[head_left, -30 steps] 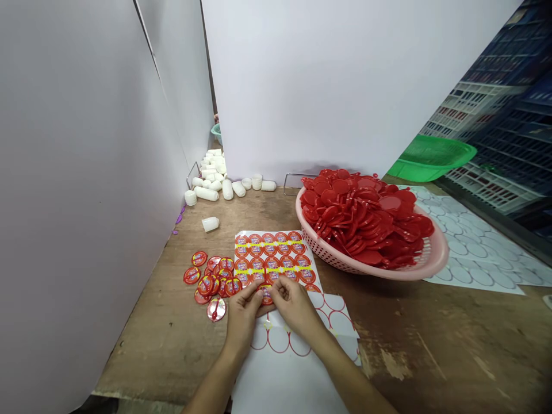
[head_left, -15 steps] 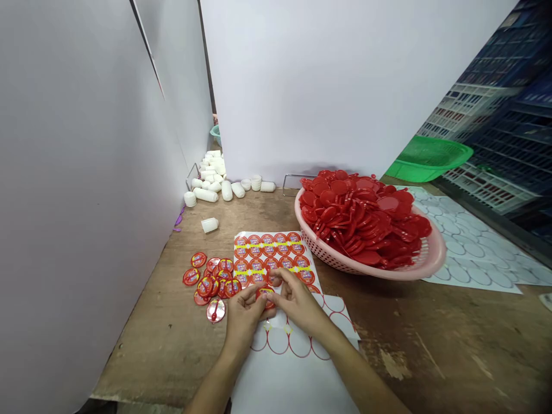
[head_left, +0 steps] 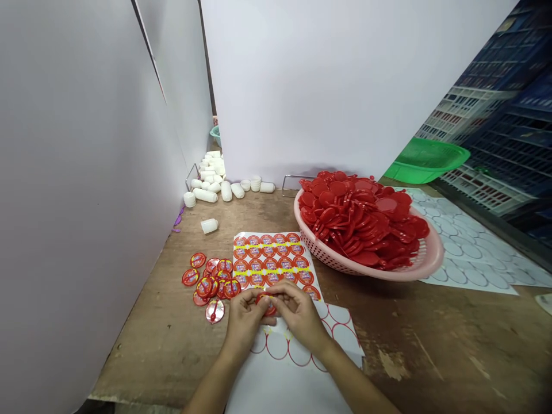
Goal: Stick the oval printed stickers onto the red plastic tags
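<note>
Between my two hands is a small red disc (head_left: 268, 305) with a printed face. My left hand (head_left: 244, 315) grips its left side, fingers bent behind it and the thumb on top. The thumb and fingers of my right hand (head_left: 297, 310) close on its right side. Just beyond them lies a sheet of round red stickers (head_left: 271, 264). Under my wrists are white backing sheets (head_left: 278, 345) with red ring outlines. A cluster of stickered red discs (head_left: 214, 282) lies left of my left hand.
A pink basket (head_left: 431, 259) heaped with red plastic discs (head_left: 362, 218) stands at the right. White cups (head_left: 226, 191) line the back left by the white panels. Behind the basket are a green basket (head_left: 426, 164), outlined sheets (head_left: 466, 247) and stacked crates (head_left: 509, 109).
My right fingers have come down and in onto the disc's edge. The disc has turned and shifted slightly down. The backing sheets beneath have moved a little.
</note>
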`<act>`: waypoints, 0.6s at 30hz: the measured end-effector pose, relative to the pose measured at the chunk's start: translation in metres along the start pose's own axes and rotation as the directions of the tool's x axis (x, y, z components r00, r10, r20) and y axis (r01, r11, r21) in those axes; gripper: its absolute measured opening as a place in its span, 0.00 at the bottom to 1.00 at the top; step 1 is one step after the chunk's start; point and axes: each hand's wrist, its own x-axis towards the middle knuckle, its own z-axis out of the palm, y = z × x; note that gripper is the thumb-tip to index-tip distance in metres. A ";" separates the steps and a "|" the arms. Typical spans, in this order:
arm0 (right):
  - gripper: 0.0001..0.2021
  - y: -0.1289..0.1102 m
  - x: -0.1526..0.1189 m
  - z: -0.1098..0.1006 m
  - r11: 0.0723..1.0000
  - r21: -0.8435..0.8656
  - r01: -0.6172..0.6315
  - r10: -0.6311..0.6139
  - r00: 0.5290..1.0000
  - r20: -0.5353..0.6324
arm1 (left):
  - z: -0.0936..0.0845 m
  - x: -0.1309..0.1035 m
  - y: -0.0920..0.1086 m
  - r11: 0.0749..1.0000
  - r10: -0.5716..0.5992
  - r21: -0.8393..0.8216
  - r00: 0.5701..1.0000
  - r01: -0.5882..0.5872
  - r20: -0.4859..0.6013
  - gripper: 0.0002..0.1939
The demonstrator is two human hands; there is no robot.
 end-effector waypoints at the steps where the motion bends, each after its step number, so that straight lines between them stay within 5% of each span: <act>1: 0.05 -0.001 0.000 0.001 0.998 0.041 -0.039 0.040 0.999 -0.006 | 0.000 0.000 0.000 1.000 0.012 0.015 1.000 -0.012 0.002 0.19; 4: 0.06 -0.003 0.001 -0.002 0.997 0.041 -0.070 0.070 0.998 -0.002 | 0.002 -0.001 -0.001 0.999 0.033 0.023 0.999 -0.033 0.023 0.19; 6: 0.07 -0.005 0.001 -0.009 0.990 -0.135 -0.045 0.043 0.999 -0.022 | 0.003 -0.001 -0.002 0.999 0.035 0.001 0.999 -0.036 0.031 0.19; 10: 0.05 -0.004 -0.001 -0.022 0.792 -0.607 -0.067 0.075 0.997 -0.011 | -0.001 -0.001 0.002 0.996 0.081 -0.032 0.997 -0.081 -0.003 0.20; 13: 0.06 -0.002 0.001 -0.026 0.728 -0.675 -0.122 0.180 0.983 0.017 | -0.017 0.003 0.014 0.980 0.201 0.029 0.971 -0.198 -0.131 0.22; 16: 0.08 -0.002 0.010 -0.030 0.768 -0.628 -0.126 0.207 0.977 0.056 | -0.039 0.011 0.031 0.888 0.429 0.319 0.843 -0.330 -0.324 0.18; 18: 0.09 -0.002 0.018 -0.033 0.788 -0.612 -0.070 0.174 0.978 0.112 | -0.049 0.016 0.037 0.673 0.641 0.655 0.713 -0.344 -0.284 0.17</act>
